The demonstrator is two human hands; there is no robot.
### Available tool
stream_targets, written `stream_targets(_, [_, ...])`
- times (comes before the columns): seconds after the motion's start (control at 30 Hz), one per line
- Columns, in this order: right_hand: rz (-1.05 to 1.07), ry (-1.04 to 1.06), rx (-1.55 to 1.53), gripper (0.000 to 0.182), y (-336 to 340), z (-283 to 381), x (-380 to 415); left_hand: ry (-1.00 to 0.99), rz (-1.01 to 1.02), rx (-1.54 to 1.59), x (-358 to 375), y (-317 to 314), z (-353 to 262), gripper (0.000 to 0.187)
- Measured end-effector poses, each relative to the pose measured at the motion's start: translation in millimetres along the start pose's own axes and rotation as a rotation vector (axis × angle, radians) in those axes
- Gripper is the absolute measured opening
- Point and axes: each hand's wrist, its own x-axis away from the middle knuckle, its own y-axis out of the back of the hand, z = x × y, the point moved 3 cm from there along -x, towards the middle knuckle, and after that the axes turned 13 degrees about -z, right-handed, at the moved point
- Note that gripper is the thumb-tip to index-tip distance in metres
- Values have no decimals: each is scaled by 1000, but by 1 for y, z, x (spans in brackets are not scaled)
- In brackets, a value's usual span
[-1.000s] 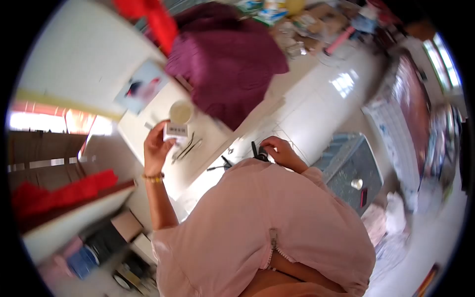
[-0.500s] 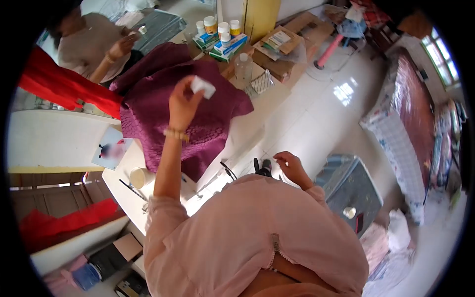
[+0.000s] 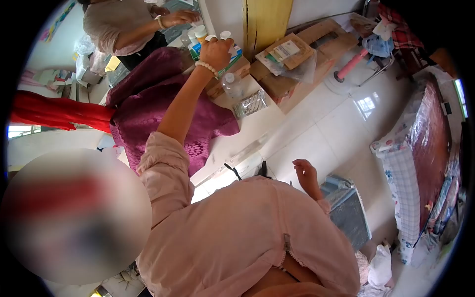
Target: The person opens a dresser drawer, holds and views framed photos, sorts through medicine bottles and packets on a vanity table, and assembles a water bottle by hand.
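Observation:
My left hand (image 3: 216,53), with a beaded bracelet on its wrist, reaches out over a cluster of white pill bottles (image 3: 200,32) on blue-and-green boxes (image 3: 234,51). Its fingers are curled downward, and what they hold is hidden behind the hand. Close to its wrist stands a clear plastic bottle (image 3: 231,85) beside a silver blister pack (image 3: 250,103). Beneath the forearm a purple patterned cloth (image 3: 166,106) is spread over the table. My right hand (image 3: 307,175) hangs in the air at my right side, fingers loosely bent and apart, with nothing visible in it.
A mirror (image 3: 133,29) behind the table reflects a person and an arm. Cardboard and paper packets (image 3: 284,52) lie right of the bottles. A red cloth (image 3: 59,110) hangs at left. A plastic-wrapped mattress (image 3: 425,148) stands right, and a grey-topped surface (image 3: 346,213) is near my right hand.
My left hand has moved up and right from over the purple cloth to the pill bottles. The small white object seen in its fingers is now out of sight. My right hand has shifted slightly right.

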Motion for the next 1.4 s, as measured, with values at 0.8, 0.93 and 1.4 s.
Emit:
stream_targets(0.8, [82,13,51,16,3,-15,-20,-31,-140,-114,1,-17,-6,23])
stream_targets(0.93, [135,73,3,15,-8,-23,-24,-135,-202,198,50,35,-55,20])
stream_targets(1.4, [481,371,125,15,-85,96,7,910,-419,-141,465,302,4,24])
